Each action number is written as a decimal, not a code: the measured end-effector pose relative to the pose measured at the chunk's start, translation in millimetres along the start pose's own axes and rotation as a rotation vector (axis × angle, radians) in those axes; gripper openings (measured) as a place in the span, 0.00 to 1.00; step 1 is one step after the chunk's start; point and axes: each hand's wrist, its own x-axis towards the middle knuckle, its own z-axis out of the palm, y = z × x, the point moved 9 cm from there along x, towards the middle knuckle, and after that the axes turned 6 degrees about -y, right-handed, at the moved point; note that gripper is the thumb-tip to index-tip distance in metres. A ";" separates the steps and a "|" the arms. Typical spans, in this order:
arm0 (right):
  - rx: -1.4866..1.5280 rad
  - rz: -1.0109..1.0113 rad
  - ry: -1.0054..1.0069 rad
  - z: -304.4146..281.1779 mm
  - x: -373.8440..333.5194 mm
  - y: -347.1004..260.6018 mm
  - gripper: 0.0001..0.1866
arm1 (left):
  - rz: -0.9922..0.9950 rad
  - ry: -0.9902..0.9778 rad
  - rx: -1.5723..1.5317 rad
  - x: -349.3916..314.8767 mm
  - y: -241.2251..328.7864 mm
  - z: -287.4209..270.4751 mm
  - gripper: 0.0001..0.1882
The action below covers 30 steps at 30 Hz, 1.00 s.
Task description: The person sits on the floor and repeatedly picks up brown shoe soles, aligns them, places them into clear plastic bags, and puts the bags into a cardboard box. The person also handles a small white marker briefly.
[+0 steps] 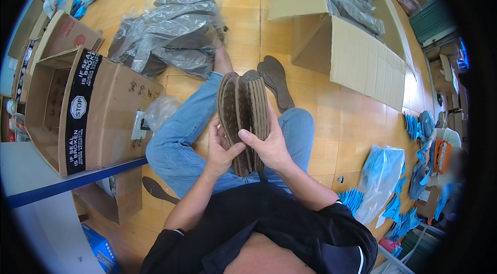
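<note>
A thick stack of dark brown shoe soles [236,118] stands upright over my lap, between both hands. My left hand [221,145] is closed round the stack's left side, its thumb pressed on the near face. On the other side, my right hand [270,145] grips the edges, thumb across the front; the stack hides some of its fingers. Just beyond the stack, another brown sole [277,81] lies on the floor by my knee. One more dark sole [158,190] is on the floor to my left.
Clear plastic bags of grey-brown soles [176,33] lie ahead, left of centre. An open carton [365,59] holding similar bags stands at far right. To the left is a taped carton [116,111] above a blue-edged surface [77,183]. Blue pieces in a bag [380,178] lie right.
</note>
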 end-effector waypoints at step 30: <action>-0.864 0.581 0.453 -277.5 169.5 145.2 0.52 | -0.578 0.398 0.539 83.3 -242.6 -109.7 0.26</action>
